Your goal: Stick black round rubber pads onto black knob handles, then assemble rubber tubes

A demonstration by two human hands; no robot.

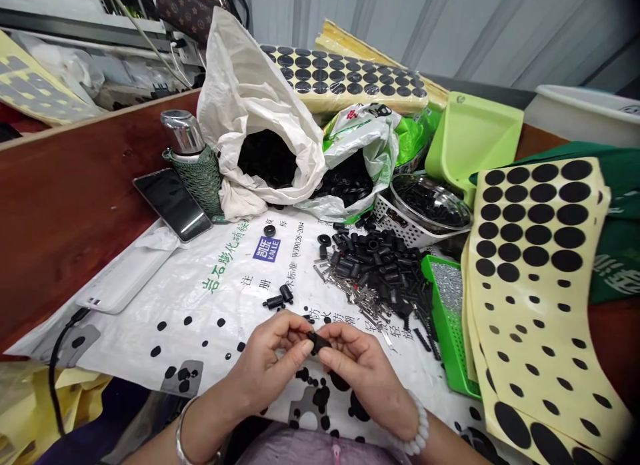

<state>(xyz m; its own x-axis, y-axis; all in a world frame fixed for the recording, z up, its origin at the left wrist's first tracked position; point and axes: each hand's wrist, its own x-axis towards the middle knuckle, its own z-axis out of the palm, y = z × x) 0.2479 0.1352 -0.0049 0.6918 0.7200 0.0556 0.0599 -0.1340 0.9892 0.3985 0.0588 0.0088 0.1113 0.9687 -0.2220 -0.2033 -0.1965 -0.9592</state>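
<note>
Between the fingertips of both hands is a small black plastic part [319,343], held over the near edge of the white printed sheet [200,298]. My left hand [275,355] pinches its left end, and my right hand [357,362] pinches the right end. Fingers cover much of it, so its exact kind is unclear. Just beyond the left hand lie a few black cylindrical parts [279,297]. A heap of similar black parts [383,265] sits farther right, with thin silvery metal pieces [367,302] along its near side.
A white sack [260,98] and a plastic bag [383,155] hold black parts at the back. At left are a phone [174,204], a flask [193,158] and a cabled white power bank [127,278]. A green tray [453,358] and sticker sheets [540,305] lie right.
</note>
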